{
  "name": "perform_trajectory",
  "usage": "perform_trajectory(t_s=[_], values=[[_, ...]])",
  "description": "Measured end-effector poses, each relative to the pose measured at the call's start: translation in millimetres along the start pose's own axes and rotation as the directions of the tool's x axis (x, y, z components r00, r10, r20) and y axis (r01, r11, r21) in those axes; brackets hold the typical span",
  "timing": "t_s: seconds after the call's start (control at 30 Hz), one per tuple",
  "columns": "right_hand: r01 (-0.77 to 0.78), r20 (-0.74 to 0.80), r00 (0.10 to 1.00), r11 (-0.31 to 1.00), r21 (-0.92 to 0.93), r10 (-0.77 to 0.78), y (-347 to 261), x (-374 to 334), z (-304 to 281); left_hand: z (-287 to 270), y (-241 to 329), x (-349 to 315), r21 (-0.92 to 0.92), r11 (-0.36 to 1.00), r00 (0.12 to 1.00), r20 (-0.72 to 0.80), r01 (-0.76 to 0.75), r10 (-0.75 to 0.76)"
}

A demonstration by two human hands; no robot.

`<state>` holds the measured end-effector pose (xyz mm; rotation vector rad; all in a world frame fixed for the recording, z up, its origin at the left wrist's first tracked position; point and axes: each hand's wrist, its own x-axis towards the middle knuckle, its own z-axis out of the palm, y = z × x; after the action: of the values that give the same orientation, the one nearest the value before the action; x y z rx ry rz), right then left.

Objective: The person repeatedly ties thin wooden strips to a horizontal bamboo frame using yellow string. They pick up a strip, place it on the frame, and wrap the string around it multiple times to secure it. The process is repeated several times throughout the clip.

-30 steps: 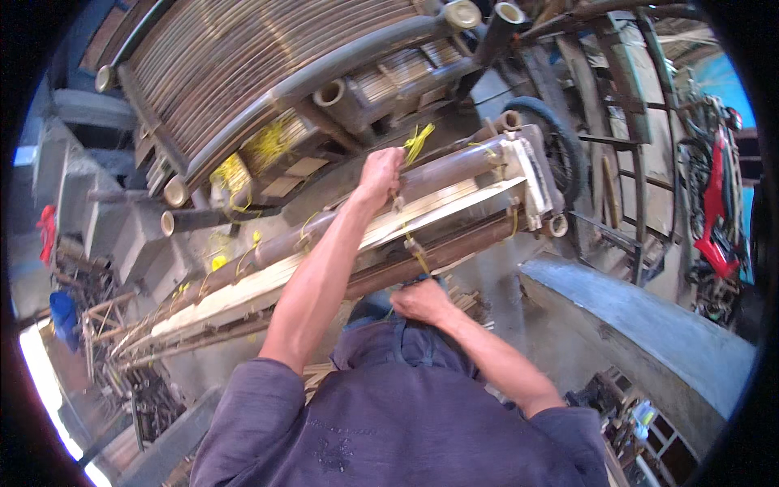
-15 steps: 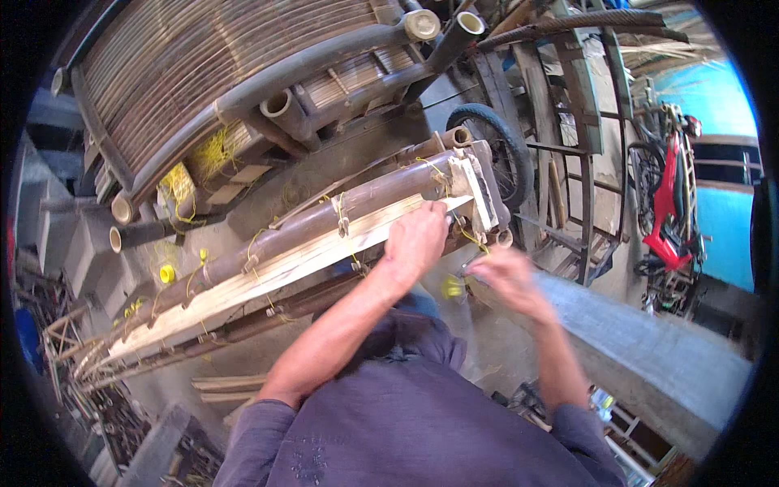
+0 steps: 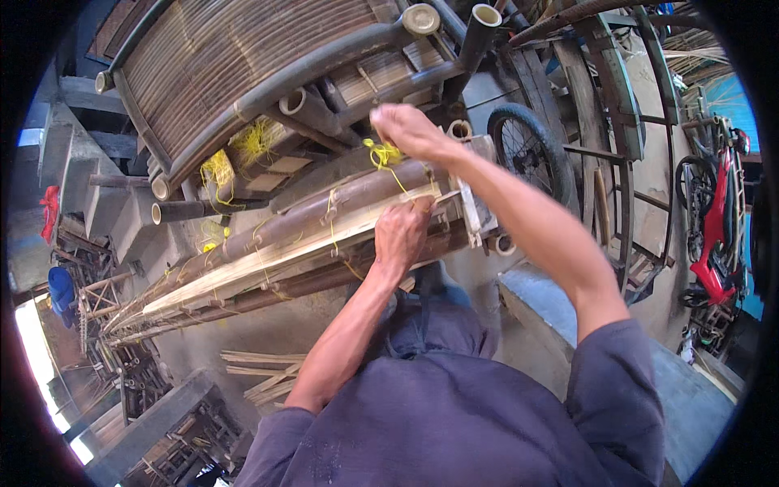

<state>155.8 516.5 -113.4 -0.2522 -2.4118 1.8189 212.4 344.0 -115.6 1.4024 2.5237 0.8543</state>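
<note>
Pale split bamboo strips (image 3: 312, 243) lie lengthwise between two dark bamboo poles of a long narrow frame (image 3: 357, 191). Near the strips' right end, my left hand (image 3: 399, 235) is closed on them, its knuckles up; the fingertips are partly hidden. My right hand (image 3: 412, 134) is raised above the far pole, fingers curled and somewhat blurred. A tangled bundle of yellow string (image 3: 381, 154) hangs just below it, with a strand running down to the frame by my left hand. More yellow ties go round the poles along their length.
A slatted bamboo bench (image 3: 243, 73) stands beyond the frame. To the right are a wheel (image 3: 529, 154), a dark ladder-like frame (image 3: 625, 170) and a red bicycle (image 3: 714, 219). A grey slab (image 3: 682, 381) lies at right; loose bamboo strips (image 3: 264, 373) rest on the floor.
My right hand has swung from the near right side of the frame up and across to its far side, the yellow bundle moving with it. My left hand stays on the strips.
</note>
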Motion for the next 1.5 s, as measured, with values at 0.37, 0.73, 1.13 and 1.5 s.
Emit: perform_trajectory(t_s=[0.37, 0.73, 1.13, 1.5], values=[[0.228, 0.366, 0.930, 0.823, -0.521, -0.026, 4.1, -211.3, 89.2, -57.7, 34.4, 71.7, -0.711, 0.672, 0.978, 0.150, 0.206, -0.142], [0.180, 0.323, 0.946, 0.861, -0.476, -0.019, -74.3, -249.0, 115.6, -68.3, -151.6, 108.0, -0.210, 0.849, 0.739, 0.619, 0.484, -0.268], [0.008, 0.176, 0.981, 0.890, -0.455, 0.081, -232.0, -120.5, 274.8, -216.8, -241.0, -171.7, -0.228, 0.957, 0.965, 0.229, 0.180, -0.127], [-0.044, 0.147, 0.874, 0.375, -0.926, 0.464, -53.1, 78.4, 307.7, -177.1, -222.9, -184.9, 0.006, 0.997, 0.995, -0.074, 0.075, -0.074]])
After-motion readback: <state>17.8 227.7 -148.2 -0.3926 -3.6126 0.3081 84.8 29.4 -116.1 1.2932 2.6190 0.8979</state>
